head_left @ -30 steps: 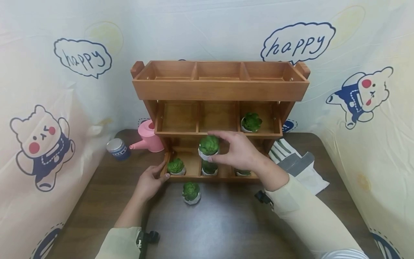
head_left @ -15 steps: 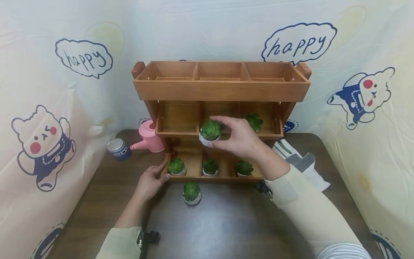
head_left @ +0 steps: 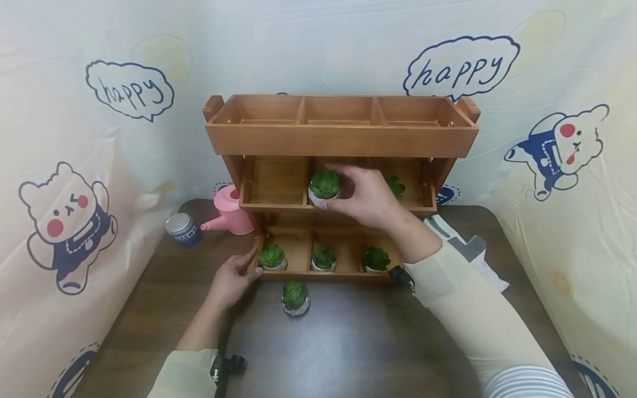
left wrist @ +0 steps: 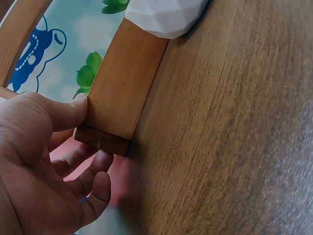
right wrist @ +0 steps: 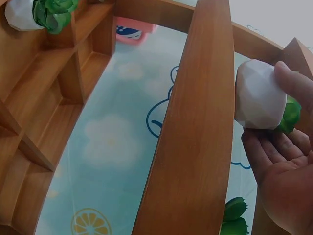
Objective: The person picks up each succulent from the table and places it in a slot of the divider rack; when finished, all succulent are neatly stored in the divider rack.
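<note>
My right hand (head_left: 370, 196) pinches a small potted succulent (head_left: 324, 184) with a white faceted pot, thumb on one side and fingers on the other. It is at the front board of the middle tier of a wooden three-tier shelf (head_left: 340, 141), by the middle compartment. In the right wrist view, the white pot (right wrist: 259, 95) appears beside that board (right wrist: 195, 117). My left hand (head_left: 233, 281) grips the shelf's lower left corner; the left wrist view has the thumb on the front board (left wrist: 124, 83) and fingers behind its end.
Three potted succulents line the bottom tier, one being the middle plant (head_left: 324, 257). Another (head_left: 395, 187) sits in the middle tier's right compartment, partly hidden. One more (head_left: 296, 297) stands on the table before the shelf. A pink watering can (head_left: 230, 213), a blue-white jar (head_left: 183, 229) and gloves (head_left: 468, 249) flank it.
My right hand has lifted the potted succulent from above the bottom tier up to the middle tier, uncovering the bottom right plant. The left hand keeps its place on the shelf corner.
</note>
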Demonstrator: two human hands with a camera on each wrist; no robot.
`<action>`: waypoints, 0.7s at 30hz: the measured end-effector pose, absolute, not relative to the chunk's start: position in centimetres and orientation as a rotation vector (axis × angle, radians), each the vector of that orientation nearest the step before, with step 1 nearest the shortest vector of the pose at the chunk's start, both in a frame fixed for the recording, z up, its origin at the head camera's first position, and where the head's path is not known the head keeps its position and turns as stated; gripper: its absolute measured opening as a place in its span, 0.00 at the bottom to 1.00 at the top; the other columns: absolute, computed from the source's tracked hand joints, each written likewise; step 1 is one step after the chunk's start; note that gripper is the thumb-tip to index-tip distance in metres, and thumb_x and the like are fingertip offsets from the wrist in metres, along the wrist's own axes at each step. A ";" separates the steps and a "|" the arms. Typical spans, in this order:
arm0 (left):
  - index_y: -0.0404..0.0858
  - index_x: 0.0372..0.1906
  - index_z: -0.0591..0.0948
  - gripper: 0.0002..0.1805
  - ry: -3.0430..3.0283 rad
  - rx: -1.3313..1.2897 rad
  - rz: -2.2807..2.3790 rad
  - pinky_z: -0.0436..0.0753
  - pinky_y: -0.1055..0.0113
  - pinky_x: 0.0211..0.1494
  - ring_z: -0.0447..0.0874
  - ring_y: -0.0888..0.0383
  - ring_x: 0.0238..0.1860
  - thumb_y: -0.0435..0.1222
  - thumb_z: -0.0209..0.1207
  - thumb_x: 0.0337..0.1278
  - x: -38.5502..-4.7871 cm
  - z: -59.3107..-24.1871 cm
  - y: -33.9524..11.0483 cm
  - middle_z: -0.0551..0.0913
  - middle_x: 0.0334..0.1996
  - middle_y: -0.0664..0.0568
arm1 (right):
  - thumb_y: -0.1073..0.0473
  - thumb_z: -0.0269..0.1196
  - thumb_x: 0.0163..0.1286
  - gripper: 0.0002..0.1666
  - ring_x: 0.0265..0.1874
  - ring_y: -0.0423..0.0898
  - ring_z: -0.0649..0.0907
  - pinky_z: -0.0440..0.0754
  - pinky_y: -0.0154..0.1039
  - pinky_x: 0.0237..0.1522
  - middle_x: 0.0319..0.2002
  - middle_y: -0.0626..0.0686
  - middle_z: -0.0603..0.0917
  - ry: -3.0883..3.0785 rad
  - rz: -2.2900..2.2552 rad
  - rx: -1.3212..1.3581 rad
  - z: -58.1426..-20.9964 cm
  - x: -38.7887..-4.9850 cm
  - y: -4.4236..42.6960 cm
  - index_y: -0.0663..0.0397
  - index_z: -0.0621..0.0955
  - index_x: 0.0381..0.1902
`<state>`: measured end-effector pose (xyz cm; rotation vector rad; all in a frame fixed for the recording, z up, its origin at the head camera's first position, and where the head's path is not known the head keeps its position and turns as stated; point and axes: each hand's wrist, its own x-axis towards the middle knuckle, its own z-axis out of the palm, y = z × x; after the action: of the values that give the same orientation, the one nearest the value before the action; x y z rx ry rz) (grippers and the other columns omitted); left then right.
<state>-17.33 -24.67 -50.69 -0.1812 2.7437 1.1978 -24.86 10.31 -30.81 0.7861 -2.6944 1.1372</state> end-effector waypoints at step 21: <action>0.49 0.78 0.70 0.37 2.755 -0.173 1.191 0.75 0.35 0.64 0.76 0.39 0.62 0.47 0.67 0.67 -17.4 -50.6 -24.6 0.76 0.64 0.40 | 0.45 0.78 0.61 0.46 0.47 0.48 0.81 0.81 0.47 0.54 0.65 0.52 0.79 -2.832 1.017 0.748 -32.4 -26.3 9.0 0.46 0.73 0.74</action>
<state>-17.36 -24.59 -50.60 -0.1730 2.7545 1.1906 -26.33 9.02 -32.36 0.7483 -2.8316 1.0167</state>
